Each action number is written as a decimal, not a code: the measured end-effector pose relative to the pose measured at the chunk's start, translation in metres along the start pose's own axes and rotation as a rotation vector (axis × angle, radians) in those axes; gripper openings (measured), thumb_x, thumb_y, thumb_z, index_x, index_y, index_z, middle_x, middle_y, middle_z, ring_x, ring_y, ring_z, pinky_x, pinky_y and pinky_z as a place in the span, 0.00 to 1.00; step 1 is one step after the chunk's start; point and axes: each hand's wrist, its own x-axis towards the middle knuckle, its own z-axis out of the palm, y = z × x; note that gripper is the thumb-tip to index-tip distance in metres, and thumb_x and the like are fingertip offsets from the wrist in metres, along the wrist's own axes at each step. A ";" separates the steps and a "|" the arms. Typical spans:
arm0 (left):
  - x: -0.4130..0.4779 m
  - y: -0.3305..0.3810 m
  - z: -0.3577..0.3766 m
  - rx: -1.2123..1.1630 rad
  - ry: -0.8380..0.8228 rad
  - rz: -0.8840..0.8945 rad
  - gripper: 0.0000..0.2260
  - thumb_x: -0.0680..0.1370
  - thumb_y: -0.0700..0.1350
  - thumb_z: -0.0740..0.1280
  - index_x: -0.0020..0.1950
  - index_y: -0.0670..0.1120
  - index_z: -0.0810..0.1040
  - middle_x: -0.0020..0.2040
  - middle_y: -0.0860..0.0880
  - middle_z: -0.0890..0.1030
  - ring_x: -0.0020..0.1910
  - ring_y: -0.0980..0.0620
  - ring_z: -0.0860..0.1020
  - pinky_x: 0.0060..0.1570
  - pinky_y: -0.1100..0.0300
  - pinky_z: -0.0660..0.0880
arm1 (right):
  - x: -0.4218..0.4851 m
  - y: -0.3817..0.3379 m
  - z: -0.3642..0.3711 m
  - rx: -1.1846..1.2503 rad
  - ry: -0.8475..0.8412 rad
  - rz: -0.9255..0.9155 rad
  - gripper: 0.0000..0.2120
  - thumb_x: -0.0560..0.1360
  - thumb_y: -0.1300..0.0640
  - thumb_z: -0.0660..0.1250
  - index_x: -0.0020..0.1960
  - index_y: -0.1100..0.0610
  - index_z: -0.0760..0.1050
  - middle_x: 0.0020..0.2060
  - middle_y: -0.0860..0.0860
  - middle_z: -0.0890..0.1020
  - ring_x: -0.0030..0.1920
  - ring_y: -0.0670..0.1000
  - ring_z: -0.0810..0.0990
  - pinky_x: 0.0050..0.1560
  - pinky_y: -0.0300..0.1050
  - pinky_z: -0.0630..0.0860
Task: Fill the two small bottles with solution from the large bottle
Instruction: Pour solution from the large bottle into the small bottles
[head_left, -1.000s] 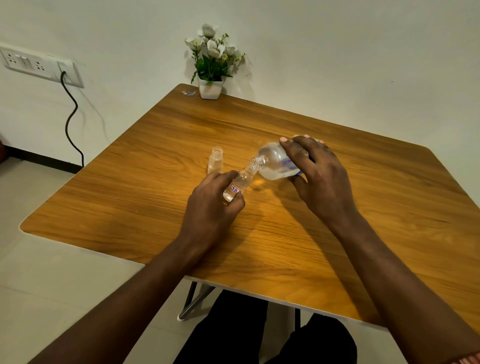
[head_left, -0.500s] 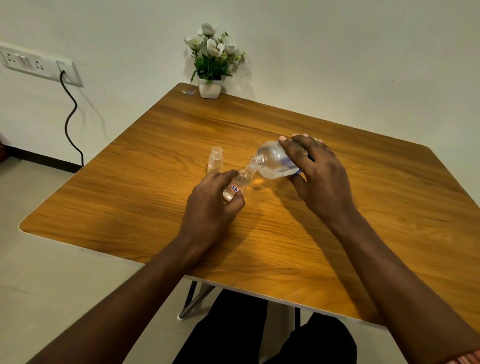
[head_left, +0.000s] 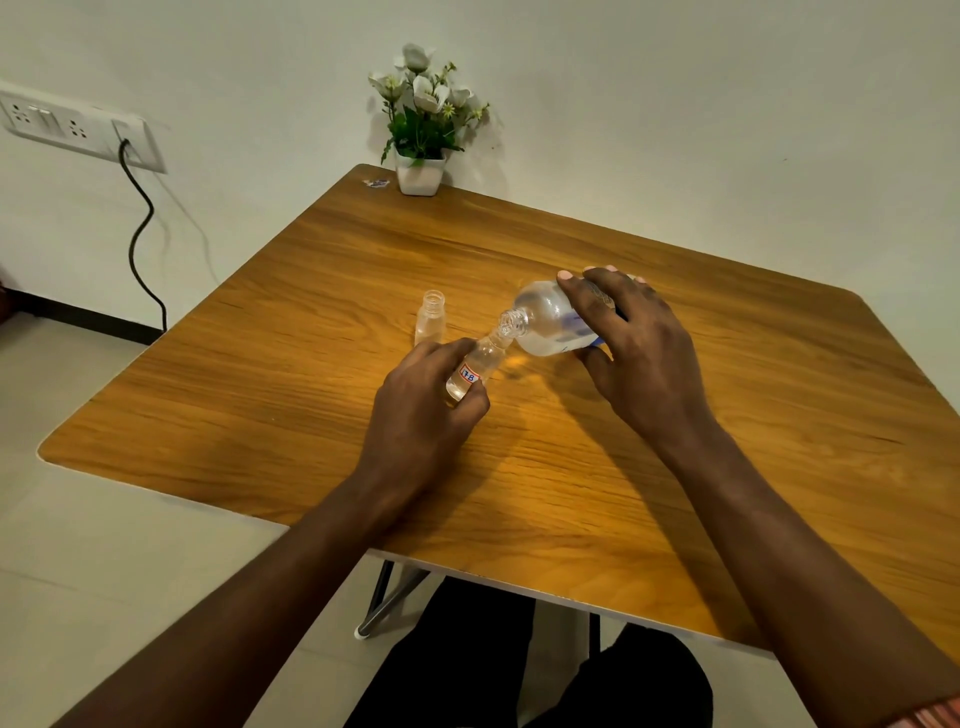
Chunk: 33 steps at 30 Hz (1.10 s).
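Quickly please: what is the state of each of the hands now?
Left hand: grips the labelled small bottle, tilted.
Right hand: grips the large bottle, tipped, its mouth at the small one's mouth.

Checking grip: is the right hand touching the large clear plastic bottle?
Touching: head view shows the right hand wrapping fingers over the large clear plastic bottle.

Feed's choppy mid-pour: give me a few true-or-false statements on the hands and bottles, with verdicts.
1. The left hand holds the labelled small bottle tilted. True.
2. The right hand holds the large bottle upright. False: it is tipped, its mouth at the labelled small bottle's mouth.
3. The second small bottle stands uncapped on the table. True.
4. The flower pot stands at the table's near edge. False: it stands at the far corner.
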 end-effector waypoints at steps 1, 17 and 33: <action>0.000 0.000 0.000 0.001 0.000 0.000 0.19 0.72 0.46 0.67 0.63 0.46 0.77 0.53 0.49 0.80 0.48 0.51 0.79 0.48 0.49 0.78 | 0.000 0.000 0.000 -0.001 0.000 0.001 0.34 0.71 0.64 0.73 0.74 0.56 0.65 0.65 0.63 0.75 0.66 0.64 0.73 0.62 0.61 0.73; -0.001 -0.001 0.000 0.010 -0.002 0.007 0.20 0.72 0.46 0.67 0.63 0.46 0.77 0.53 0.48 0.80 0.48 0.51 0.79 0.47 0.48 0.78 | 0.001 0.000 -0.001 0.000 -0.007 0.000 0.33 0.71 0.63 0.73 0.74 0.56 0.65 0.65 0.63 0.75 0.66 0.64 0.73 0.62 0.61 0.73; -0.001 -0.001 0.000 -0.004 -0.006 0.002 0.19 0.72 0.46 0.66 0.63 0.47 0.77 0.51 0.48 0.80 0.47 0.51 0.79 0.47 0.47 0.78 | 0.001 0.000 0.000 -0.004 -0.008 -0.003 0.33 0.71 0.63 0.73 0.74 0.56 0.66 0.65 0.63 0.75 0.66 0.65 0.73 0.62 0.63 0.74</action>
